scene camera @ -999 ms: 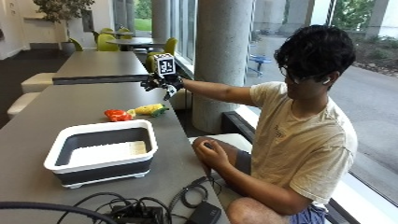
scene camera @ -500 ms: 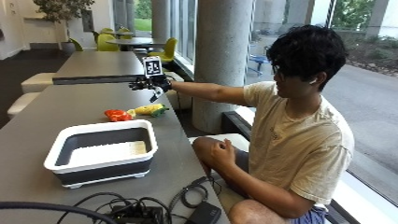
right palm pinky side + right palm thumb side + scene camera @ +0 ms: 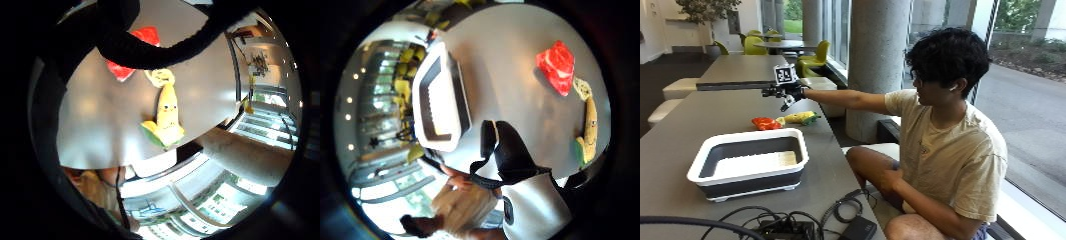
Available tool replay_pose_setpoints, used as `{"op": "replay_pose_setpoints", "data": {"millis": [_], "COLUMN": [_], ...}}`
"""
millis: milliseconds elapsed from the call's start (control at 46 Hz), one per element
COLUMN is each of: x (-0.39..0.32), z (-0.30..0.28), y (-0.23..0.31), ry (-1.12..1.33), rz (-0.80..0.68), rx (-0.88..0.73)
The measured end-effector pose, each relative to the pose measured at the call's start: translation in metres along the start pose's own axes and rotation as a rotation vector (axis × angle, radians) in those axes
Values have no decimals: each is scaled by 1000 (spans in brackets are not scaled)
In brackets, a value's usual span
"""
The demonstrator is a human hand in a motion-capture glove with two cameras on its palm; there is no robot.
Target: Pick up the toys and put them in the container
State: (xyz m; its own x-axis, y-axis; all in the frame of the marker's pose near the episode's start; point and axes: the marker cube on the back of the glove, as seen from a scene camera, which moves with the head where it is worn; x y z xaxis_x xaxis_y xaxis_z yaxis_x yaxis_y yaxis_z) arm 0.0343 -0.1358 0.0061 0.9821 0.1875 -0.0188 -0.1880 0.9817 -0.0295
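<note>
Above the plush corn (image 3: 802,118), gloved hand (image 3: 788,93), fingers seemingly relaxed

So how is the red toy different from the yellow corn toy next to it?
The red toy is a flat, blocky wedge with white marbling like a slice of meat; the corn toy is long and slim, yellow with green leaves at one end. The corn toy has a little face; no face shows on the red toy. Both lie side by side on the grey table, outside the container.

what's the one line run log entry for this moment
phase: reach | right hand: above toys, holding nothing | corn toy, red toy: on table, beside each other | container: no toys inside
</note>
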Motion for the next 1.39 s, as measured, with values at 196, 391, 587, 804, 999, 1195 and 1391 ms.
{"op": "replay_pose_setpoints", "data": {"millis": [196,391,587,804,999,1195,1391], "x": [11,36,24,20,16,6,-19], "z": [18,60,112,130,118,77,17], "y": [-37,-74,-96,-105,-104,-94,-66], "ry": [-21,27,-160,-184,-120,-273,-334], "rz": [143,339,609,817,639,363,308], "rx": [-13,-166,-314,-281,-127,193,356]}}
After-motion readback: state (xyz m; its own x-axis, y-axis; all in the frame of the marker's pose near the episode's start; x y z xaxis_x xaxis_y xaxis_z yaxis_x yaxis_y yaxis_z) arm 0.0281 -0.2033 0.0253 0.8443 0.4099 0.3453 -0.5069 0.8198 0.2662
